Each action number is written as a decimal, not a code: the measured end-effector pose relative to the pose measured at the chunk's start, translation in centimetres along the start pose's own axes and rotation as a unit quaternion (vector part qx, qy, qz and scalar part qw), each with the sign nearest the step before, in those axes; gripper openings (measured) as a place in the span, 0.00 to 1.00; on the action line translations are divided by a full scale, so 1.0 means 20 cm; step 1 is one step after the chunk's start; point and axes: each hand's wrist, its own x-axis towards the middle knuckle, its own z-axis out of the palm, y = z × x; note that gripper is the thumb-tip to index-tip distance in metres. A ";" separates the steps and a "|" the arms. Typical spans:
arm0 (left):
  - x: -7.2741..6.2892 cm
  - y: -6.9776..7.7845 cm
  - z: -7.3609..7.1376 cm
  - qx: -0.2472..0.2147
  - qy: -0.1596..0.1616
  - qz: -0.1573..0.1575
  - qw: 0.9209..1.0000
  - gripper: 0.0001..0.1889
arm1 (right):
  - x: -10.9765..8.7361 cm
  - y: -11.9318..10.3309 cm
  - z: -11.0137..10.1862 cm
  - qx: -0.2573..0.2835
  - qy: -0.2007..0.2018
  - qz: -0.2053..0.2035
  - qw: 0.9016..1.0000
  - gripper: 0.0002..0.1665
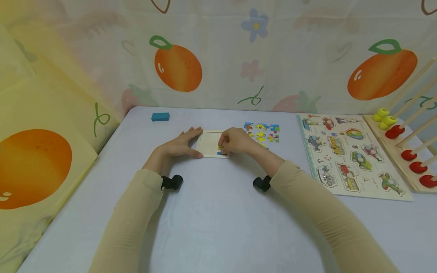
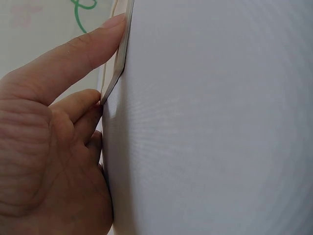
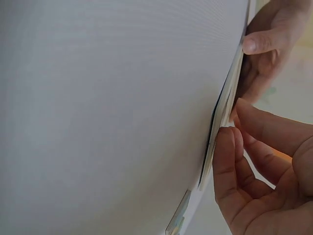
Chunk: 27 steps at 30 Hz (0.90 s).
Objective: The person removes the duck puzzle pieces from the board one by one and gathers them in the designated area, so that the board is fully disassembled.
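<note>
A small pale wooden puzzle tray [image 1: 209,143] lies on the white table, with blue and yellow jigsaw pieces [image 1: 219,153] in its near right corner. My left hand [image 1: 179,144] is spread along the tray's left side, thumb at the near corner and fingertips by the far one. In the left wrist view its straight thumb [image 2: 105,36] rests on the rim. Over the tray's right end, my right hand [image 1: 236,141] pinches a small jigsaw piece, mostly hidden by the fingers. The right wrist view shows its curled fingers [image 3: 226,156] right at the tray edge.
Loose jigsaw pieces [image 1: 261,136] lie in rows just right of the tray, partly behind my right wrist. A blue block [image 1: 160,116] sits at the back left. Farther right are a vehicle picture board [image 1: 351,151] and a bead counting frame [image 1: 396,151]. A printed cloth [image 1: 218,76] hangs behind.
</note>
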 end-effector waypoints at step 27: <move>0.01 0.00 0.00 -0.004 -0.001 -0.007 1.000 0.52 | -0.01 -0.02 0.03 -0.049 0.011 0.011 0.999 0.15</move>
